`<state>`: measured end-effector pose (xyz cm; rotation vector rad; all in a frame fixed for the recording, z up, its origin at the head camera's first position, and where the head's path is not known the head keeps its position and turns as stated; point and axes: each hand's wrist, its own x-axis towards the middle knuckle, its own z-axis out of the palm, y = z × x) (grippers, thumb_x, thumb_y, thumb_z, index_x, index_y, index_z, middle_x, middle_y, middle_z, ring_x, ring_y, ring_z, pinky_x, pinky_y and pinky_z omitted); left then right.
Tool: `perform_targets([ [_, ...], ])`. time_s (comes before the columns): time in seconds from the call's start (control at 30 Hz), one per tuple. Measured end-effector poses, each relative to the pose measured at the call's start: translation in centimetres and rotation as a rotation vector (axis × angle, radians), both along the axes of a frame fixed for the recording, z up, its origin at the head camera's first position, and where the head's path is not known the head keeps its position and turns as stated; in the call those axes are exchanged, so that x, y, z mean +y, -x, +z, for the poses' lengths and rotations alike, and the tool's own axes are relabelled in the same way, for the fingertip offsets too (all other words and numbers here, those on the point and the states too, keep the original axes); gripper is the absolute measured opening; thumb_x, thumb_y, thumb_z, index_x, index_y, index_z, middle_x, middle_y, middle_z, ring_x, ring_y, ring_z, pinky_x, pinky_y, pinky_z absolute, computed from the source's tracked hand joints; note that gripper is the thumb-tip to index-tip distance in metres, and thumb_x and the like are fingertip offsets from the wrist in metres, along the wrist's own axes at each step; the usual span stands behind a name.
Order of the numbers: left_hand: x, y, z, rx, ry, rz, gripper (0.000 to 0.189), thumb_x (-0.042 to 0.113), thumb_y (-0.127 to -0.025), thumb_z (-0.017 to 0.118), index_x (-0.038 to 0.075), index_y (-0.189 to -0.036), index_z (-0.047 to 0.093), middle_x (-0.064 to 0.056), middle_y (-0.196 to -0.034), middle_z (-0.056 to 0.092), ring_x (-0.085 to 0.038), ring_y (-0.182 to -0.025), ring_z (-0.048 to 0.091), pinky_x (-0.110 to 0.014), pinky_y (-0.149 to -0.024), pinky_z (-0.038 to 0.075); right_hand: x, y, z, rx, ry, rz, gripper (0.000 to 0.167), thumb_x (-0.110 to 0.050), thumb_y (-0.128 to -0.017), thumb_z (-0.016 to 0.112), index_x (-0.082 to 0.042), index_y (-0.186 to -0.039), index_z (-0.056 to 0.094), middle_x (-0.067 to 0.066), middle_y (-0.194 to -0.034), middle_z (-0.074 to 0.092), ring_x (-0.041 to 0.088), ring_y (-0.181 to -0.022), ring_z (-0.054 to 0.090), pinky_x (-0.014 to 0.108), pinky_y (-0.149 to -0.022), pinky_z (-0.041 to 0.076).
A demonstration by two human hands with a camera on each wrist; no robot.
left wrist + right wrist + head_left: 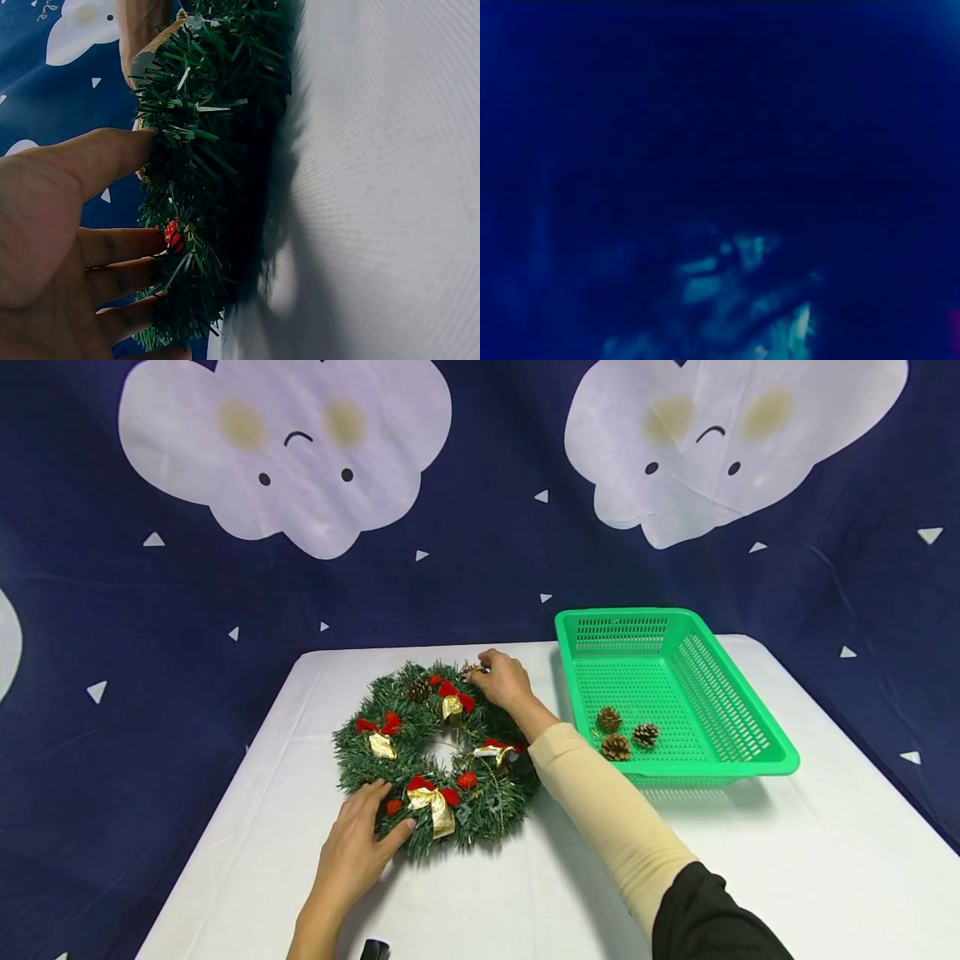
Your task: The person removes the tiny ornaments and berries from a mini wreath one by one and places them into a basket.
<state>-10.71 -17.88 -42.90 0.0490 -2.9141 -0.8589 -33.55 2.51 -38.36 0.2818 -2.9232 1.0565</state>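
Observation:
A green tinsel wreath (360, 768) with red-and-gold bows, red berries and a pine cone (418, 691) lies on the white table. My left hand (356, 843) touches its near left side, fingers spread and fairly straight. In the left wrist view the thumb and fingertips of that hand (52, 217) meet the wreath's green bristles (202, 150). At the far right of the wreath my right hand (506, 681) pinches a brown pine cone (472, 669), partly covered by the fingers. The right wrist view is dark and blurred.
A green plastic basket (757, 768) stands right of the wreath, with three pine cones (616, 747) in its near left corner. A black object (375, 950) shows at the bottom edge. Behind the white table (255, 843) hangs a dark blue cloud-patterned cloth (495, 585).

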Motion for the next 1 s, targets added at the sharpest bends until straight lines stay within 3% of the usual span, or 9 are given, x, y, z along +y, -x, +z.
perform_targets([
  [0.6, 0.04, -0.09, -0.12, -0.002, -0.002, -0.001, 0.069, 0.042, -0.085, 0.067, 0.007, -0.140, 0.044, -0.013, -0.150, 0.038, -0.035, -0.139, 0.030, -0.059, -0.109, 0.031, 0.02, -0.09, -0.59, -0.017, -0.029, 0.024, 0.046, -0.035, -0.090, 0.063, -0.015, -0.131, 0.056, 0.008, -0.122, 0.065, 0.029, -0.109, 0.061, 0.041, -0.092, 0.050],
  [1.0, -0.01, -0.01, -0.10, -0.007, -0.008, 0.000, 0.069, 0.042, -0.085, 0.067, 0.008, -0.140, 0.044, -0.013, -0.150, 0.037, -0.036, -0.140, 0.029, -0.060, -0.109, 0.030, -0.11, -0.23, -0.43, 0.025, -0.040, 0.004, 0.042, -0.032, -0.090, 0.063, -0.015, -0.129, 0.058, 0.008, -0.119, 0.066, 0.028, -0.107, 0.062, 0.042, -0.092, 0.050],
])
